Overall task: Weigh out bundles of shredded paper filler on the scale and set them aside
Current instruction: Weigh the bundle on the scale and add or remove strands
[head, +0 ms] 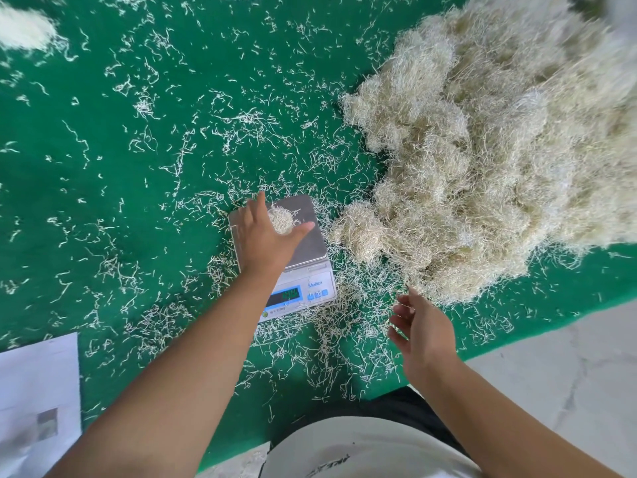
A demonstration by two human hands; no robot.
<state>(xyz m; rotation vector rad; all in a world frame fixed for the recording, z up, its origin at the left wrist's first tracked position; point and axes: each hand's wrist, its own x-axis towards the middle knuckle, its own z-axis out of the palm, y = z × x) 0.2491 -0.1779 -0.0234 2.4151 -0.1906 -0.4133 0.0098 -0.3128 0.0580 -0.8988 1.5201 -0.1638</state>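
Observation:
A small digital scale (310, 243) with a steel pan and lit display stands on the green mat. On the pan lies a small bundle of shredded paper (281, 220). My left hand (267, 232) reaches over the pan with fingers spread straight around the bundle, thumb out to the right. My right hand (422, 331) hovers low to the right of the scale, fingers loosely bent and holding nothing. It sits just below the edge of a large pile of cream shredded paper (499, 150) that fills the right side.
Loose paper strands are scattered all over the green mat (120, 167). Another pale heap (24, 29) shows at the far top left. White paper sheets (38, 398) lie at the bottom left. Pale floor (568, 367) begins at the bottom right.

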